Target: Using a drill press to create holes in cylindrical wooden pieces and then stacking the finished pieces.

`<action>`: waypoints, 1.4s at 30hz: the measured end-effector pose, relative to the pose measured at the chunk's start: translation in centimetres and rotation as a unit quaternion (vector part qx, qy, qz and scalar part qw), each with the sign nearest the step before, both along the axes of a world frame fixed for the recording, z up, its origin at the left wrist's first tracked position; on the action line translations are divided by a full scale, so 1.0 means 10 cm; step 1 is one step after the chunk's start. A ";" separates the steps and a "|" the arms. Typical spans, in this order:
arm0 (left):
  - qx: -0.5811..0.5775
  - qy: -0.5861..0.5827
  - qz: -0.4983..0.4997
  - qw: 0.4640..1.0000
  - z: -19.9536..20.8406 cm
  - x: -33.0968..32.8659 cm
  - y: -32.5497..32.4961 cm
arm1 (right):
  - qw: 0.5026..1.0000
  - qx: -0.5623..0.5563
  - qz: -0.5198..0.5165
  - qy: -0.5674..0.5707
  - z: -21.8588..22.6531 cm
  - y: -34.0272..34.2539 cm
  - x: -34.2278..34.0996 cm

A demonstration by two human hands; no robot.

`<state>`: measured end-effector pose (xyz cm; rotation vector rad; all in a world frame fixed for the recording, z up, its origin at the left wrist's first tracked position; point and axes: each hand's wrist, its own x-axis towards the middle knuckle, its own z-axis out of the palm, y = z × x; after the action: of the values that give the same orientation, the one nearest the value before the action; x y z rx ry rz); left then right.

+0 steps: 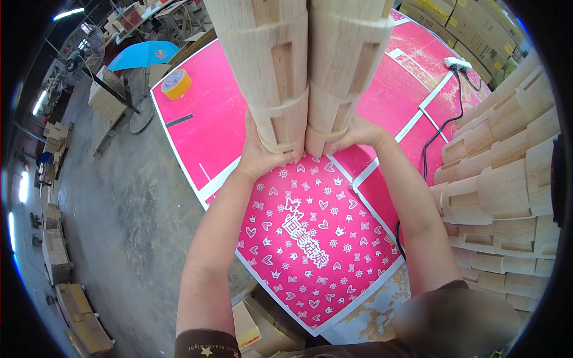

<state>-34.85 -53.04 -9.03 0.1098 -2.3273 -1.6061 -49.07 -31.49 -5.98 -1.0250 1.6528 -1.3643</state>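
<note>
Two tall stacks of pale wooden box-like pieces with rounded sides and rectangular recesses stand side by side in front of me. My left hand (262, 156) wraps the foot of the left stack (256, 65), thumb across its near face. Around the foot of the right stack (337, 53) my right hand (360, 132) is closed, with its thumb on the near side. The two stacks touch along their length, and their tops run out of view. Under them lies a pink patterned sheet (298, 286) with white hearts, crowns and butterflies. Most of my fingers are hidden behind the wood.
More stacked wooden pieces (495, 197) line the right side. On the pink table top (203, 131) are a yellow tape roll (176, 84), a dark flat strip (179, 120) and a white power strip (457, 62) with a black cable. Cartons (471, 36) stand behind; a fan (89, 48) stands left.
</note>
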 end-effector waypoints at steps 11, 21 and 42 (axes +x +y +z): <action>0.083 -0.041 0.012 0.996 -0.04 -0.37 -0.05 | 0.997 0.030 -0.017 -0.067 0.06 -0.08 -0.37; 0.088 -0.039 0.026 0.995 -0.16 -0.39 -0.07 | 0.989 0.090 0.001 -0.115 0.04 -0.06 -0.36; -0.467 -0.138 0.058 0.872 -0.07 1.21 1.38 | 0.948 0.098 -0.269 0.137 -0.51 0.73 0.96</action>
<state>-22.75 -39.26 -9.69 0.2581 -2.9692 -0.2863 -39.51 -24.20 -11.05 -0.6908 2.3491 -1.3909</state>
